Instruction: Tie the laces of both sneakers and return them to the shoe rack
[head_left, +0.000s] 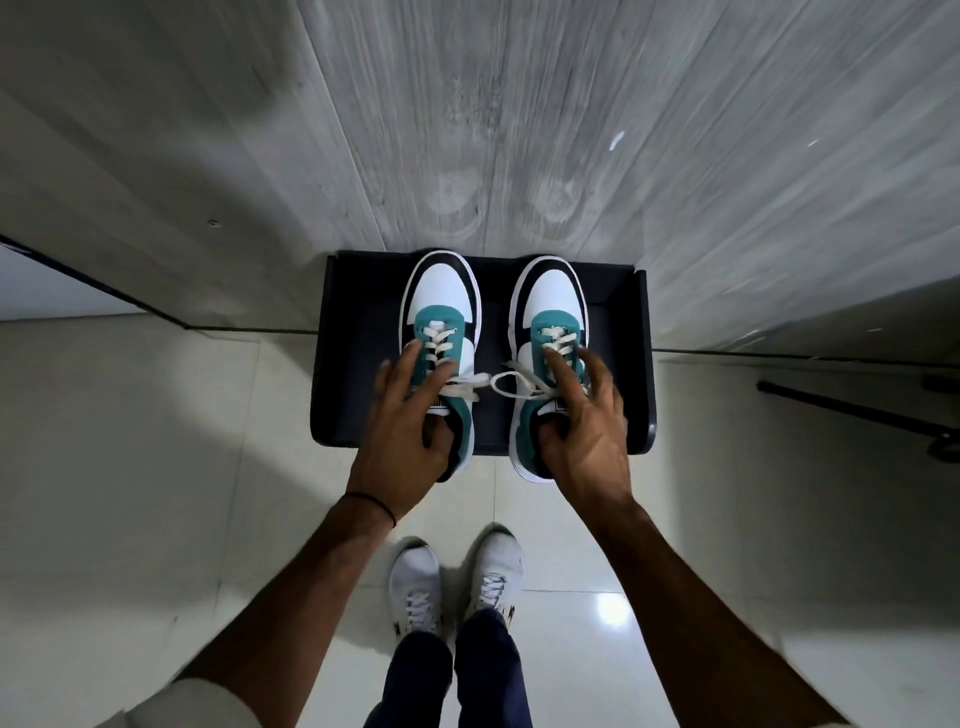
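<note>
Two teal, white and black sneakers stand side by side on a black shoe rack (618, 312), toes toward the wall. My left hand (410, 431) grips the left sneaker (441, 301), thumb inside its opening and fingers over the laces. My right hand (582, 421) holds the right sneaker (550, 296) the same way. Cream laces show bows whose loops (498, 384) lie between the shoes. The heels overhang the rack's front edge.
A grey wood-grain wall (519, 130) rises directly behind the rack. Pale glossy floor tiles (156, 467) surround it. My own feet in white sneakers (457, 582) stand just in front. A dark rod (852, 410) lies on the floor at the right.
</note>
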